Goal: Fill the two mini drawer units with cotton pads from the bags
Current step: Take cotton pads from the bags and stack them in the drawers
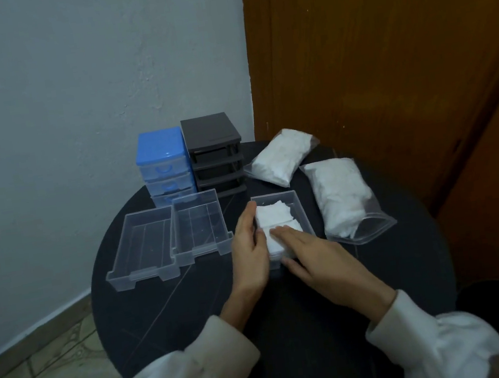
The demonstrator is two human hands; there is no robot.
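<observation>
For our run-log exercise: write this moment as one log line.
step: packing pads | left hand: steadies clear drawer | right hand: flat on cotton pads | two empty drawers waiting | two bags unemptied

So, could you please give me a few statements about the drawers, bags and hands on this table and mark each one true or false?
1. The blue mini drawer unit stands left of the dark grey mini drawer unit. True.
2. All three clear plastic drawers on the round black table are empty. False: the right drawer holds white square cotton pads; the left drawer and the middle drawer are empty.
3. The right hand lies flat on the pads. True.
4. The left hand holds a bag. False: it rests against the pads' left side.
5. Two clear bags of cotton pads, the far bag and the near bag, lie to the right. True.
</observation>
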